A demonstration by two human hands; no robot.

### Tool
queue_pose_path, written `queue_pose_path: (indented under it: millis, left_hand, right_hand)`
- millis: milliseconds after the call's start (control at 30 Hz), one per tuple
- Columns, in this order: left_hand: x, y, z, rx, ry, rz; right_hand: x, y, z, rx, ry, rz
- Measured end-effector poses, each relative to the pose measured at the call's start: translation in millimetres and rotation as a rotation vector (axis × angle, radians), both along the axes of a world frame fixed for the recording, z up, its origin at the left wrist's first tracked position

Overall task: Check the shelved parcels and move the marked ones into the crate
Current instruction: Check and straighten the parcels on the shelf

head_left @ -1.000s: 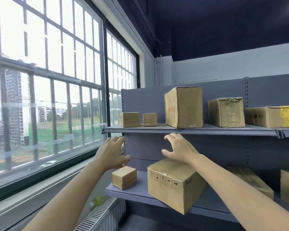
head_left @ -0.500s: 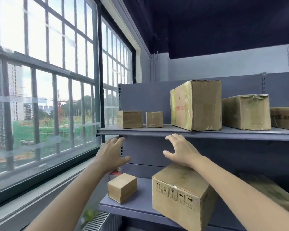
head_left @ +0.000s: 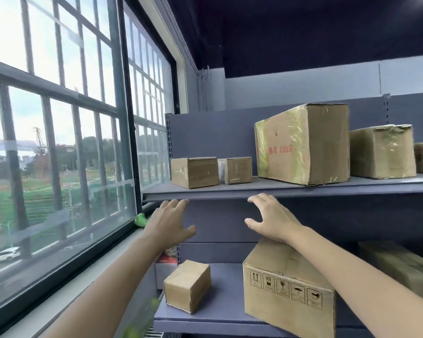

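Cardboard parcels stand on a grey-blue shelf unit. On the upper shelf (head_left: 230, 190) sit a small taped parcel (head_left: 194, 172), a smaller one (head_left: 237, 170), a big parcel with red print (head_left: 300, 142) and a crumpled one (head_left: 382, 152). The lower shelf (head_left: 220, 313) carries a small plain box (head_left: 187, 286) and a large box with handling symbols (head_left: 286, 289). My left hand (head_left: 167, 224) and my right hand (head_left: 271, 219) are raised just below the upper shelf's front edge, fingers spread, holding nothing. No crate is in view.
A large barred window (head_left: 59, 142) and its sill fill the left side, close to the shelf's end. Another parcel (head_left: 401, 267) lies in shadow on the lower shelf at right. A red-and-white object (head_left: 166, 261) sits behind the shelf post.
The view has drawn closer to the shelves and swung left. Both hands have risen toward the upper shelf's front edge, still empty.
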State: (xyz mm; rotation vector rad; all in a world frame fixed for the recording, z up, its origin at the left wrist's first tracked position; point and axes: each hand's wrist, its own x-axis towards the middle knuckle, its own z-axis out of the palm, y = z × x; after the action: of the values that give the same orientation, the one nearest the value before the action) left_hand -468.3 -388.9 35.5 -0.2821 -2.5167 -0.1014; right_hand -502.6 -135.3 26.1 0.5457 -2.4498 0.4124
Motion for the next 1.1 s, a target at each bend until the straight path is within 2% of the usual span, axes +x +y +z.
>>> queue_pose_path:
  millis: [133,400,700,833,1100]
  left_hand:
    - [-19,-10,-2,-0.005,-0.013,-0.033]
    - [-62,-17,26,0.056,0.076,-0.048]
    - [-97,-27,39,0.124,0.146,-0.051]
    - [-111,-38,48,0.089,0.137,-0.033]
    - [-152,-54,69,0.164,0.228,-0.086]
  right_hand:
    - [-12,-8,12,-0.019,0.032,0.000]
    - [-44,-14,49,0.001,0.112,0.031]
    - [-86,-20,57,-0.009,0.136,0.053]
    - [-99,-33,63,-0.016,0.174,0.042]
    - [-129,-86,81,-0.136,0.149,0.021]
